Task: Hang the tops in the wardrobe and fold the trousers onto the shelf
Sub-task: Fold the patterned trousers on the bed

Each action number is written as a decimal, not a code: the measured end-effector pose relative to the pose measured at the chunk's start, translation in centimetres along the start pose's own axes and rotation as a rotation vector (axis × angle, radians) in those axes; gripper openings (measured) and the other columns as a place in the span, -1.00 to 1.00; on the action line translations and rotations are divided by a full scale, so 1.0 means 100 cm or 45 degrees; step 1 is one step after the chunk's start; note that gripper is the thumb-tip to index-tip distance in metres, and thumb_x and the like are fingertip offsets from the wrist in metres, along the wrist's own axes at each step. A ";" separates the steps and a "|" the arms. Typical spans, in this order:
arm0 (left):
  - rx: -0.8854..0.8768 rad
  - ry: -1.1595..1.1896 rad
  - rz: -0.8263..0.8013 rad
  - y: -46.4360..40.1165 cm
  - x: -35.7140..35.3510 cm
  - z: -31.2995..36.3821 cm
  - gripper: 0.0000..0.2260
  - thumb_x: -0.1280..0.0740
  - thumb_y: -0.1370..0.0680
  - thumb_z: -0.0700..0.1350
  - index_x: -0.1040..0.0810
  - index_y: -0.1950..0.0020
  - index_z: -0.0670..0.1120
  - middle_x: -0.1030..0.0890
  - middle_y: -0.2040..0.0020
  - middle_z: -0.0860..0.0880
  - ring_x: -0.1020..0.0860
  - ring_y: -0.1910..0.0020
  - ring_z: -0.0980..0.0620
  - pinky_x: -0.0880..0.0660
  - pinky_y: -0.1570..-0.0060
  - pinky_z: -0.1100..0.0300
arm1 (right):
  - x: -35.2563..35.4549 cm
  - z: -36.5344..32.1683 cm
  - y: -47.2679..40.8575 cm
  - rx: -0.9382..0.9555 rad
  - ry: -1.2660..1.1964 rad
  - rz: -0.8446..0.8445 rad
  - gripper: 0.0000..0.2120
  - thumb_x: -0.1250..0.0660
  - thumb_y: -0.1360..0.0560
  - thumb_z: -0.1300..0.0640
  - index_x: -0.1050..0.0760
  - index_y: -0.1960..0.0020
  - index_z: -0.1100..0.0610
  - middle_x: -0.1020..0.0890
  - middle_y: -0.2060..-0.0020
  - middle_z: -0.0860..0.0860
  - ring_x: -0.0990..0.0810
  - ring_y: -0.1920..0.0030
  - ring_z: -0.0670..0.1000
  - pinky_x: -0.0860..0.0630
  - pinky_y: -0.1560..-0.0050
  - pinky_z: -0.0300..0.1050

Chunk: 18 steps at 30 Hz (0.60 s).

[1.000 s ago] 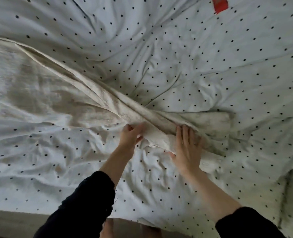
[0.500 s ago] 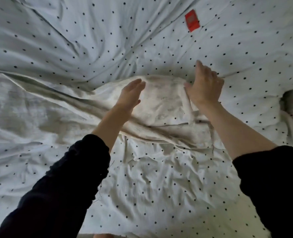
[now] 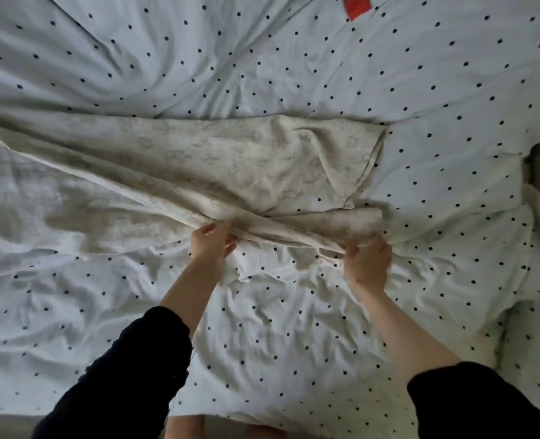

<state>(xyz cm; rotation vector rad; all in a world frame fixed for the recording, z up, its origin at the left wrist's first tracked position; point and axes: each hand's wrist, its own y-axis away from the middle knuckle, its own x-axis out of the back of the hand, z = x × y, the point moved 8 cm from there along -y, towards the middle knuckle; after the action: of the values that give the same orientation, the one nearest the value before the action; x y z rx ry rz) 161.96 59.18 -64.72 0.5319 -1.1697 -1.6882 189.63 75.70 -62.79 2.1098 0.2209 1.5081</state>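
While both hands, left grip (image 3: 212, 240) and right grip (image 3: 367, 259), pinch their near edge, cream trousers (image 3: 230, 163) stretch lengthwise leftward across the dotted bed (image 3: 294, 327).

Your colour list:
- Bedsheet (image 3: 294, 58): white, scattered all over with small dark dots.
- Trousers (image 3: 230, 160): cream to off-white, with a faint tone-on-tone woven motif of small rounded and cross-like figures; shaded greyer in the folds.
- Tag (image 3: 356, 6) at the top edge: bright red-orange, no pattern you can read.
- Your sleeves (image 3: 119, 381): plain black on both arms.
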 end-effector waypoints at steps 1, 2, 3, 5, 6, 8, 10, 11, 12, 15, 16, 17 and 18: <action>0.083 0.119 0.033 -0.002 0.000 -0.003 -0.89 -0.38 -0.49 -0.30 -0.53 0.00 -0.23 -0.56 0.23 -0.12 -0.55 0.27 0.00 -0.55 0.35 0.21 | 0.000 -0.001 -0.008 -0.016 -0.101 -0.030 -0.40 -0.20 -0.58 0.02 -0.08 -0.49 0.25 -0.20 -0.43 0.23 -0.24 -0.40 0.25 -0.30 -0.30 0.16; 0.159 0.203 0.044 -0.001 -0.002 -0.006 -0.95 -0.38 -0.50 -0.29 -0.52 0.10 -0.22 -0.55 0.25 -0.12 -0.54 0.28 0.01 -0.54 0.38 0.20 | 0.000 -0.002 -0.016 -0.056 -0.191 -0.052 -0.38 -0.23 -0.57 0.03 -0.06 -0.50 0.23 -0.19 -0.44 0.22 -0.26 -0.39 0.25 -0.31 -0.31 0.14; 0.211 0.236 0.017 -0.001 -0.006 -0.009 -0.92 -0.38 -0.51 -0.25 -0.50 0.16 -0.19 -0.54 0.26 -0.10 -0.54 0.27 0.03 -0.53 0.38 0.19 | 0.000 -0.001 -0.023 -0.114 -0.259 -0.076 -0.37 -0.25 -0.55 0.06 -0.07 -0.50 0.22 -0.20 -0.43 0.22 -0.29 -0.37 0.25 -0.34 -0.30 0.13; 0.291 0.234 -0.097 0.005 -0.020 -0.016 -0.90 -0.38 -0.51 -0.17 -0.49 0.12 -0.16 -0.56 0.21 -0.09 -0.56 0.21 0.03 -0.52 0.33 0.14 | 0.003 0.001 -0.033 -0.216 -0.276 -0.104 -0.44 -0.27 -0.51 0.15 -0.18 -0.43 0.28 -0.33 -0.35 0.25 -0.40 -0.29 0.25 -0.43 -0.23 0.11; 0.306 0.207 -0.152 0.009 -0.026 -0.019 -0.88 -0.39 -0.50 -0.17 -0.49 0.06 -0.17 -0.58 0.18 -0.10 -0.57 0.19 0.01 -0.52 0.31 0.13 | 0.006 0.004 -0.035 -0.257 -0.251 -0.100 -0.51 -0.27 -0.49 0.19 -0.25 -0.36 0.31 -0.41 -0.28 0.25 -0.46 -0.22 0.26 -0.46 -0.15 0.10; 0.284 0.159 -0.231 0.015 -0.035 -0.023 -0.82 -0.39 -0.50 -0.21 -0.48 -0.07 -0.20 -0.59 0.15 -0.13 -0.59 0.18 -0.03 -0.54 0.27 0.12 | 0.010 0.010 -0.032 -0.275 -0.149 -0.108 -0.64 -0.26 -0.47 0.21 -0.35 -0.23 0.31 -0.51 -0.12 0.22 -0.53 -0.08 0.24 -0.48 0.02 0.03; 0.278 0.131 -0.278 0.022 -0.041 -0.025 -0.82 -0.38 -0.51 -0.22 -0.50 -0.07 -0.24 -0.60 0.16 -0.16 -0.60 0.19 -0.06 -0.56 0.25 0.12 | 0.015 0.014 -0.022 -0.254 -0.072 -0.164 -0.80 -0.24 -0.46 0.19 -0.40 -0.06 0.23 -0.52 0.08 0.17 -0.52 0.11 0.18 -0.43 0.24 -0.09; 0.284 0.121 -0.296 0.026 -0.042 -0.026 -0.84 -0.39 -0.51 -0.20 -0.51 -0.03 -0.24 -0.61 0.17 -0.17 -0.62 0.20 -0.07 -0.58 0.25 0.12 | 0.018 0.015 -0.017 -0.259 -0.069 -0.192 -0.85 -0.24 -0.47 0.18 -0.39 0.00 0.22 -0.51 0.15 0.14 -0.49 0.16 0.15 -0.37 0.32 -0.14; 0.289 0.117 -0.310 0.029 -0.043 -0.027 -0.85 -0.40 -0.50 -0.18 -0.52 0.03 -0.24 -0.62 0.18 -0.17 -0.63 0.21 -0.07 -0.59 0.27 0.12 | 0.022 0.015 -0.012 -0.261 -0.083 -0.202 -0.88 -0.24 -0.47 0.19 -0.39 0.04 0.23 -0.50 0.20 0.12 -0.48 0.19 0.13 -0.32 0.36 -0.14; 0.282 0.051 -0.336 0.039 -0.042 -0.023 -0.83 -0.39 -0.51 -0.12 -0.52 0.11 -0.23 -0.63 0.21 -0.17 -0.65 0.25 -0.07 -0.60 0.37 0.14 | 0.039 0.008 -0.009 -0.329 -0.239 -0.189 -0.89 -0.28 -0.46 0.22 -0.41 0.20 0.25 -0.50 0.39 0.07 -0.50 0.29 0.08 -0.37 0.37 -0.15; 0.273 0.007 -0.344 0.044 -0.041 -0.017 -0.83 -0.39 -0.51 -0.11 -0.53 0.13 -0.22 -0.64 0.21 -0.15 -0.66 0.27 -0.06 -0.59 0.40 0.16 | 0.045 0.003 -0.009 -0.372 -0.343 -0.202 -0.88 -0.30 -0.45 0.24 -0.43 0.24 0.26 -0.52 0.48 0.07 -0.52 0.36 0.05 -0.43 0.40 -0.16; 0.264 -0.030 -0.351 0.048 -0.041 -0.010 -0.83 -0.38 -0.52 -0.11 -0.53 0.16 -0.20 -0.64 0.22 -0.13 -0.66 0.30 -0.04 -0.58 0.41 0.18 | 0.050 -0.005 -0.010 -0.413 -0.462 -0.228 -0.89 -0.32 -0.44 0.27 -0.45 0.24 0.27 -0.53 0.55 0.06 -0.53 0.45 0.00 -0.46 0.47 -0.20; 0.249 -0.055 -0.359 0.052 -0.042 0.001 -0.83 -0.37 -0.53 -0.11 -0.52 0.19 -0.19 -0.65 0.24 -0.11 -0.66 0.33 -0.02 -0.57 0.41 0.19 | 0.057 -0.017 -0.011 -0.438 -0.589 -0.263 -0.90 -0.33 -0.44 0.30 -0.47 0.24 0.28 -0.53 0.59 0.06 -0.50 0.57 -0.06 -0.40 0.57 -0.28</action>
<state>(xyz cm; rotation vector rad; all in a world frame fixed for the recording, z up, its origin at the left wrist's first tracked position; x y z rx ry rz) 166.08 62.70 -60.81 0.8166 -1.3496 -1.8385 190.30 79.56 -58.23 2.0138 0.0057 0.8399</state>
